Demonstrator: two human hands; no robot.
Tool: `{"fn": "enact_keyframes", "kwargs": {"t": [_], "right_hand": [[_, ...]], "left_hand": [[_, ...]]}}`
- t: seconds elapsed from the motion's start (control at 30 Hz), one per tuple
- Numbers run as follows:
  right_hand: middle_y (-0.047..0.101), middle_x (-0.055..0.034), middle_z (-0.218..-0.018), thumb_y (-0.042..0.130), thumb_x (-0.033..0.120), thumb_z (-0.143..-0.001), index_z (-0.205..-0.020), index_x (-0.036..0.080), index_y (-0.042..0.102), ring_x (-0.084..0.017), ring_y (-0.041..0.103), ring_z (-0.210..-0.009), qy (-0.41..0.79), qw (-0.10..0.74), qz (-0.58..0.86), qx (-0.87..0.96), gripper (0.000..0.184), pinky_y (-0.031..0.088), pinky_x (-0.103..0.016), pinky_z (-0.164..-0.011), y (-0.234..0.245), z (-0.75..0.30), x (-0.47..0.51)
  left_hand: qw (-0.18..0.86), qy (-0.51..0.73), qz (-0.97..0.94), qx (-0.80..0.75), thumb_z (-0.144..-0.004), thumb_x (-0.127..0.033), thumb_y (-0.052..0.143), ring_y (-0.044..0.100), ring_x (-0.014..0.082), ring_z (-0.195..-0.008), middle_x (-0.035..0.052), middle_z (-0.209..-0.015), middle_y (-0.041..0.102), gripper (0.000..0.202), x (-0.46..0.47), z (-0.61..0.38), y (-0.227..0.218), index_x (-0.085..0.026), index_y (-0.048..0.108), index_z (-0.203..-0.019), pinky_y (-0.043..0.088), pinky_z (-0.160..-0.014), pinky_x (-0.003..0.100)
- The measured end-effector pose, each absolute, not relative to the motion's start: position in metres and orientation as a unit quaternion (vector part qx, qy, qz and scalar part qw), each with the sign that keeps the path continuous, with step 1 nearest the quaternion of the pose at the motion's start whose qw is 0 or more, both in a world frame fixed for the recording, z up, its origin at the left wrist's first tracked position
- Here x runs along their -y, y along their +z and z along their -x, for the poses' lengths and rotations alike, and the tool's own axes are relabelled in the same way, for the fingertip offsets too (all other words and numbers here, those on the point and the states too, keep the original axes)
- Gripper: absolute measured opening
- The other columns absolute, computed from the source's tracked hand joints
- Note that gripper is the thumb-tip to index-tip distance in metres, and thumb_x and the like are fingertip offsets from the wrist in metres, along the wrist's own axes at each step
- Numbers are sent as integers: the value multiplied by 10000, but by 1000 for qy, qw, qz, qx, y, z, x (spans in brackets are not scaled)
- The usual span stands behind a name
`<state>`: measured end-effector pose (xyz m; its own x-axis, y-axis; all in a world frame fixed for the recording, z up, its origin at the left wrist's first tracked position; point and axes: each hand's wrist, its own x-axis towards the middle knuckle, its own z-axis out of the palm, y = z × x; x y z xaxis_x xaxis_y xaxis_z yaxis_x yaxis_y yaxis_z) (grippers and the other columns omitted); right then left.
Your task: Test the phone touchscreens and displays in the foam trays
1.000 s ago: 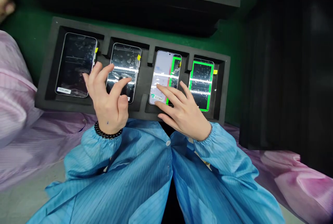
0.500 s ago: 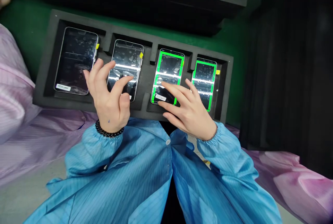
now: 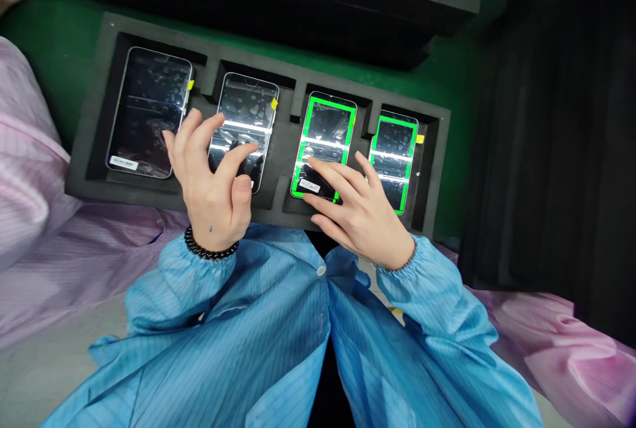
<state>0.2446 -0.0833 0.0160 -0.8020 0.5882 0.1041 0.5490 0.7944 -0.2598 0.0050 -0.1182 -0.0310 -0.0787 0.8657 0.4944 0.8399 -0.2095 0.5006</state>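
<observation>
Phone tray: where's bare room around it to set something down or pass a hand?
Green surface shows bare at left, between the lilac sleeve and the phone tray; in a thin strip behind it, before the rear tray; and along its right end, beside the black area. Crowded: the tray, where left hand and right hand hide parts of four phones.

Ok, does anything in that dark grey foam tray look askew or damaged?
Nothing looks plainly askew: four glossy black rectangular phones lie face up in the tray, partly hidden by the left hand and right hand. Pale blotches mottle them; I can't tell if they're film, reflections or damage.
</observation>
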Motion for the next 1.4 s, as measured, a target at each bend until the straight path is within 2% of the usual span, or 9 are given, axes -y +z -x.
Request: {"fn": "enact_keyframes", "kwargs": {"t": [0.17, 0.37, 0.53, 0.67, 0.9, 1.17, 1.4], "right_hand": [[475, -135, -1597, 483, 349, -1044, -1152, 197, 749, -308, 530, -1385, 106, 82, 316, 939, 325, 303, -651, -1232, 20, -256, 86], [541, -150, -1539, 522, 316, -1030, -1071, 199, 770, -310, 558, -1358, 89, 76, 353, 928, 277, 326, -639, -1215, 27, -284, 93], [555, -106, -1533, 508, 324, -1031, -1083, 222, 759, -295, 571, -1333, 73, 101, 366, 922, 276, 332, -607, -1220, 30, -290, 91], [560, -122, -1523, 508, 317, -1029, -1053, 210, 755, -299, 572, -1316, 60, 124, 383, 913, 270, 337, -608, -1210, 30, -288, 83], [536, -103, -1549, 509, 325, -1025, -1193, 226, 705, -300, 547, -1333, 51, 123, 419, 898, 276, 317, -608, -1224, 27, -287, 72], [564, -116, -1510, 488, 331, -1032, -1190, 234, 719, -312, 556, -1332, -11, 155, 509, 846, 296, 356, -618, -1182, 26, -317, 45], [549, -129, -1516, 445, 391, -1043, -1171, 243, 735, -321, 541, -1351, -29, 161, 568, 806, 350, 384, -615, -1151, 12, -350, 23]], "left_hand": [[19, 381, -678, -629, -1048, -535, 264, 339, 327, -1511, 82, -1508, 487, 550, 118, -5, -30, -259, 696, -1247, 170, -1268, 620], [12, 375, -684, -625, -1053, -527, 264, 342, 322, -1507, 74, -1510, 482, 536, 118, -5, -30, -265, 687, -1252, 177, -1263, 637], [18, 380, -676, -631, -1050, -545, 262, 347, 332, -1506, 58, -1513, 485, 547, 119, -5, -30, -280, 691, -1261, 174, -1267, 631], [19, 381, -673, -634, -1046, -540, 276, 347, 327, -1509, 70, -1511, 490, 543, 118, -6, -29, -271, 699, -1253, 167, -1275, 617], [30, 389, -664, -638, -1033, -509, 309, 343, 321, -1518, 65, -1523, 491, 508, 120, -7, -32, -276, 704, -1250, 144, -1287, 602], [111, 383, -672, -624, -1030, -524, 284, 288, 339, -1544, 98, -1541, 471, 534, 110, -8, -21, -272, 672, -1298, 77, -1290, 628], [149, 360, -677, -625, -1002, -504, 346, 236, 373, -1567, 62, -1591, 418, 484, 100, -7, -22, -358, 616, -1375, 31, -1272, 680]]}}
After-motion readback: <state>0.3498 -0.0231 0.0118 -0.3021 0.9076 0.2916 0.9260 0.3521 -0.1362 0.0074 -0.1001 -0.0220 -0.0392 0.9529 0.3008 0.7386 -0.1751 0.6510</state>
